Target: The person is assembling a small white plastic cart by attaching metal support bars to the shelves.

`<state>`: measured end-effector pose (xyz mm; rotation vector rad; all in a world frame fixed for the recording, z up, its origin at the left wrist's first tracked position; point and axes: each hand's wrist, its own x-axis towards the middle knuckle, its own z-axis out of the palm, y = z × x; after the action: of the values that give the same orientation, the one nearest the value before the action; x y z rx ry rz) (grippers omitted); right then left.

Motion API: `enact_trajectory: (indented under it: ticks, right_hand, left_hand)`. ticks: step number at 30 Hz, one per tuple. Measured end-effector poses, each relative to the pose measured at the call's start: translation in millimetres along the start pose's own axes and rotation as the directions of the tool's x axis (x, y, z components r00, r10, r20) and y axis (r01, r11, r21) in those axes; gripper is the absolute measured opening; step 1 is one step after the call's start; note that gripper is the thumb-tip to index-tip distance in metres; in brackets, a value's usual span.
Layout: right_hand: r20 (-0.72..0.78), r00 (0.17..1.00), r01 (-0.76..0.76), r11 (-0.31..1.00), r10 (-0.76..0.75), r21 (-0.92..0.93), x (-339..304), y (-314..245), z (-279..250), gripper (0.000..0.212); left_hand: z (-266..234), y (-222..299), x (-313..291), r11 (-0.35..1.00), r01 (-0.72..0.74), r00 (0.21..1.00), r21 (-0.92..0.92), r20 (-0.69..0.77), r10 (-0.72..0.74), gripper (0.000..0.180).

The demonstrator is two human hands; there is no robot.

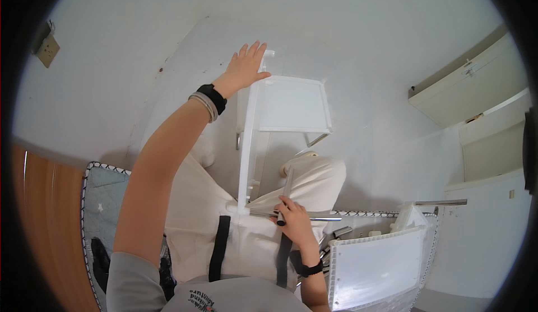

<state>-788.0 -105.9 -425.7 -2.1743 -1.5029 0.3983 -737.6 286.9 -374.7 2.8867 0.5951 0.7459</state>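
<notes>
My left hand (pixel 245 68) is stretched out flat, fingers spread, against the far end of a long white bar (pixel 247 144). This bar runs from there back to my lap, where its near end meets a white connector (pixel 240 209). Beside the bar stands a white rectangular panel (pixel 292 104) with metal legs. My right hand (pixel 294 218) is closed around a grey metal tube (pixel 288 183) that points away from me. Beneath that hand a second, shiny metal tube (pixel 325 219) lies crosswise, joined toward the connector; whether my fingers touch it I cannot tell.
To my right stands another white panel (pixel 375 270) in clear wrapping, with short metal tubes (pixel 342 232) beside it. A quilted mat (pixel 109 191) with a patterned border lies under me. White walls surround the spot, with a wall socket (pixel 48 51) at left and a white cabinet (pixel 471 79) at right.
</notes>
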Motion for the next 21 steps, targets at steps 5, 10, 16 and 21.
enact_trajectory:
  ticks: [5,10,16,21]
  right_hand:
    - [0.056,0.998,0.000,0.999,0.002,-0.036,-1.2,0.8,2.6,0.027]
    - [0.104,0.994,0.028,1.000,-0.029,0.004,-1.2,7.3,9.6,0.025]
    - [0.169,0.985,0.019,1.000,-0.022,0.015,0.1,7.2,5.3,0.024]
    - [0.170,0.985,0.027,1.000,-0.027,0.003,-1.8,4.0,2.1,0.027]
  left_hand:
    - [7.1,-9.9,21.7,0.991,0.124,0.977,-0.057,0.180,-0.112,0.064]
    - [-1.6,-16.7,20.7,0.976,0.214,0.972,0.030,0.091,-0.216,0.045]
    - [-51.8,-28.6,19.8,0.970,0.241,0.916,-0.011,0.332,-0.224,0.048]
    - [-107.1,-33.3,18.4,0.953,0.243,0.821,-0.180,0.562,-0.103,0.058]
